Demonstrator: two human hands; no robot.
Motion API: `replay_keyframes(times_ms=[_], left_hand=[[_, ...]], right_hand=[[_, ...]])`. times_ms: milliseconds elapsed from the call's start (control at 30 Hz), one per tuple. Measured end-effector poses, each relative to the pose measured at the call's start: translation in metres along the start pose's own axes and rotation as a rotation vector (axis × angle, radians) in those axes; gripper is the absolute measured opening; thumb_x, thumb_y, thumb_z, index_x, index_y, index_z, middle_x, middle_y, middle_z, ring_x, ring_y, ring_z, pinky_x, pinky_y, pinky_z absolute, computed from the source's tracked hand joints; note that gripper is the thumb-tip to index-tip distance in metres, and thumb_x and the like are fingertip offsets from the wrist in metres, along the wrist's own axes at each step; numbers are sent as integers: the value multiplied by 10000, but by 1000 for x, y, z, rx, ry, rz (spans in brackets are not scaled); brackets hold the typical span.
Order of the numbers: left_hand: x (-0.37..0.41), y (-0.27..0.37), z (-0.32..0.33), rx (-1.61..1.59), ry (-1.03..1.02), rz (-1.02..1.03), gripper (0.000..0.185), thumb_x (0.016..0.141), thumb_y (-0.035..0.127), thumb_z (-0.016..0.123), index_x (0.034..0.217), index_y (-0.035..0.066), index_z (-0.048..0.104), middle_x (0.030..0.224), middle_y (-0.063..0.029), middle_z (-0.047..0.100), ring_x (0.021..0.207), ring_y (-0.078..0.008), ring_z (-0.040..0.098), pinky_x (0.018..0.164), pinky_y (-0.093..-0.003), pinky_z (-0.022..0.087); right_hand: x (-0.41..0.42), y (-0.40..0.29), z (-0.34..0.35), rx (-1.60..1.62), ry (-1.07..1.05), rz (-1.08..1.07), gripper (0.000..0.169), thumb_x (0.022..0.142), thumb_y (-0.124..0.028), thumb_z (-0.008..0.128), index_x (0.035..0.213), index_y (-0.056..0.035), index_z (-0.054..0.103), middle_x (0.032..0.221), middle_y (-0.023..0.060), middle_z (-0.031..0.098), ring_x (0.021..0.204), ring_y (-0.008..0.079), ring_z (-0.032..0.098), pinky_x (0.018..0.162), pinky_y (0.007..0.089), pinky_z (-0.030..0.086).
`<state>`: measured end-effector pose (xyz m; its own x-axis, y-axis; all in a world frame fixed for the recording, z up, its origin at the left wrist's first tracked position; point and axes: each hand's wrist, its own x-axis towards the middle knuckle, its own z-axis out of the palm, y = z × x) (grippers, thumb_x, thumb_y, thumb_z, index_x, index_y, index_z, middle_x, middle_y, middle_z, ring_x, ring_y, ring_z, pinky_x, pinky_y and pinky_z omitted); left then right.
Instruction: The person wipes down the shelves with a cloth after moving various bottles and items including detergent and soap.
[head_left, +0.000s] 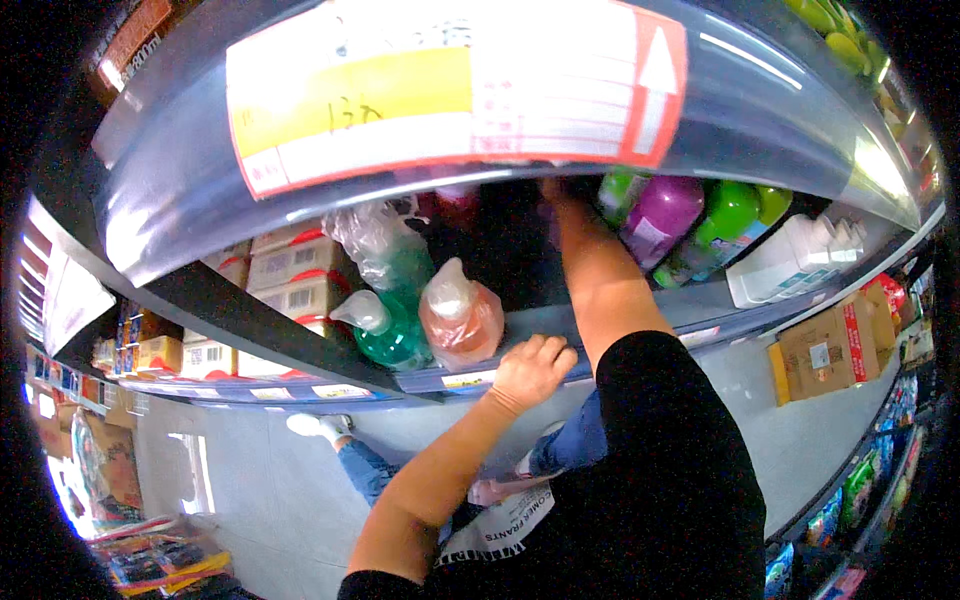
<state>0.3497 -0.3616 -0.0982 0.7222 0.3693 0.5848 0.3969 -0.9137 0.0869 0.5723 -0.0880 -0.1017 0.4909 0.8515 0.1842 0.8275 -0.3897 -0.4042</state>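
My left hand (534, 371) rests at the front edge of a dark shelf (420, 381), fingers curled, nothing seen in it. Beside it stand an orange pump bottle (469, 322) in clear plastic wrap and a green pump bottle (388, 330) with a clear wrapped top. Another green bottle (397, 259) under crumpled plastic is behind them. My right arm reaches deep into the shelf. The right hand (553, 191) is mostly hidden in shadow under the upper shelf; what it touches cannot be seen. Right of that arm are a purple bottle (664, 214) and green bottles (724, 217).
The upper shelf's front edge (757, 127) with a large price tag (555, 90) hangs close overhead. White containers (787, 262) stand at the shelf's right, stacked boxes (292, 262) at its left. A cardboard box (821, 352) is beyond the shelf edge at right. Packed goods (169, 559) lie lower left.
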Motion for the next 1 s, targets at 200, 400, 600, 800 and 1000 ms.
replay_keyframes(times_ms=[200,400,600,800,1000], left_hand=[[4,3,-1,16,-18,43,104,689,185,503,782,143,521,836,0,534,735,-151,532,560,-255,471],[-4,0,2,48,28,13,114,674,184,500,780,155,531,841,4,533,728,-158,529,564,-274,466],[-1,2,5,42,32,19,110,677,169,507,783,140,504,840,-10,530,724,-182,531,573,-303,468],[-4,5,6,46,25,3,108,698,163,516,795,119,502,862,-22,544,762,-204,542,624,-335,466],[-3,9,3,38,50,10,104,699,147,531,789,104,502,860,-24,555,757,-200,542,640,-327,460]], right_hand=[[-9,-1,-13,-69,11,8,399,841,-260,386,1214,-134,453,1272,164,406,1139,372,412,941,508,327],[-90,-46,-32,-128,-134,-159,407,846,-274,386,1229,-149,441,1302,153,377,1161,366,392,955,518,306],[-153,-14,-36,-66,-89,-425,470,834,-329,440,1264,-142,396,1308,121,376,1202,350,334,962,522,287],[-217,36,-80,-45,-230,-781,455,824,-264,483,1242,-98,418,1278,145,401,1179,328,360,969,407,319],[-248,99,-142,103,-405,-888,418,768,-176,576,1161,-64,493,1199,160,468,1118,314,427,957,377,335]])
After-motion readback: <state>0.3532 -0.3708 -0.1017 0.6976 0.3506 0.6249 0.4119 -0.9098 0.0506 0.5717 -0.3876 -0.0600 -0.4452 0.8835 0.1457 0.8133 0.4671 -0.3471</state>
